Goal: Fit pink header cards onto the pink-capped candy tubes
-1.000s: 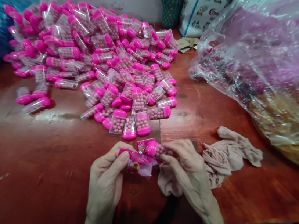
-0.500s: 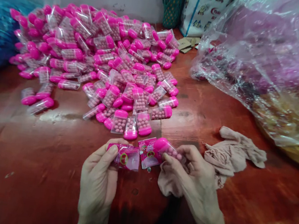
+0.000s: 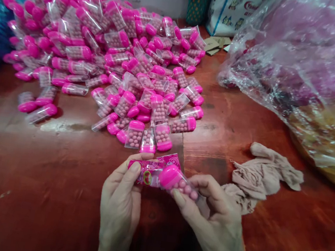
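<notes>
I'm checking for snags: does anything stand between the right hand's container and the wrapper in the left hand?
Nothing visible: the container, pink cap first, overlaps the wrapper in view; whether they touch is unclear.

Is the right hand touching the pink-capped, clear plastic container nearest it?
Touching. The head view shows the right hand gripping the pink-capped, clear plastic container, the thumb against its lower edge.

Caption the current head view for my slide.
Left hand pinches a printed packet; right hand holds a pink-capped container near a heap of similar ones.
</notes>
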Tool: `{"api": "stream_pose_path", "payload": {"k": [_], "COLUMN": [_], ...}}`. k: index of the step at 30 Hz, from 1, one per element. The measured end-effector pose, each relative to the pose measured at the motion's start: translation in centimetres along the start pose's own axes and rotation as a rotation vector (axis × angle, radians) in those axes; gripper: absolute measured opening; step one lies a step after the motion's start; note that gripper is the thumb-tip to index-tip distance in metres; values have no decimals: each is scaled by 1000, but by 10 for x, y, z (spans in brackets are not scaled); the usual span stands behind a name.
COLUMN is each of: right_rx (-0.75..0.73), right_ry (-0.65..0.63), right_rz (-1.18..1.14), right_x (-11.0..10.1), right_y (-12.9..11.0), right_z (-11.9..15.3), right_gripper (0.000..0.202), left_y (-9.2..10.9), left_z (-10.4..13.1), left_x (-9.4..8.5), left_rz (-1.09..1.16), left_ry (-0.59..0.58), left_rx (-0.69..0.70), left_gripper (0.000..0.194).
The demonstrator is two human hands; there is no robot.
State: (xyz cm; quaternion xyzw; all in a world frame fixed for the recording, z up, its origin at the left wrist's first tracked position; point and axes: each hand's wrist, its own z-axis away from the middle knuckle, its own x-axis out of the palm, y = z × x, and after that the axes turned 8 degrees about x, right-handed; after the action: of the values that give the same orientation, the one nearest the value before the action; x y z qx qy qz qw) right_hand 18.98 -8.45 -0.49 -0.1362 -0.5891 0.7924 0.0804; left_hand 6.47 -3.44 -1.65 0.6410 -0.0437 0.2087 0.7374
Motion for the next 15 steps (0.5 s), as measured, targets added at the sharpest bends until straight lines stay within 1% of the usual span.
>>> {"api": "stream_pose_path", "payload": {"k": [3, 5, 7, 11, 13, 15], "right_rx": [-31, -22, 21, 163, 195, 193], "right_ry": [23, 3, -54, -175, -199, -222], "right_rz": [75, 107, 108, 84, 86, 81], "right_x": [0, -2, -6, -17, -22, -25], "right_y": [-1, 0, 1, -1, -2, -2], "right_z": [0, -2, -4, -9, -11, -13], "right_gripper": [8, 9, 9, 17, 19, 21], "left_y": [0, 1, 1, 1, 1, 1], "left_z": [1, 2, 2, 4, 5, 6], "left_x": [2, 3, 4, 6, 7, 8], "left_rz": [1, 4, 9, 24, 36, 44], "left_ry": [-10, -32, -47, -58, -58, -58], "left_rx": [-12, -33, -47, -76, -92, -115], "left_gripper": [17, 18, 18, 17, 16, 16]}}
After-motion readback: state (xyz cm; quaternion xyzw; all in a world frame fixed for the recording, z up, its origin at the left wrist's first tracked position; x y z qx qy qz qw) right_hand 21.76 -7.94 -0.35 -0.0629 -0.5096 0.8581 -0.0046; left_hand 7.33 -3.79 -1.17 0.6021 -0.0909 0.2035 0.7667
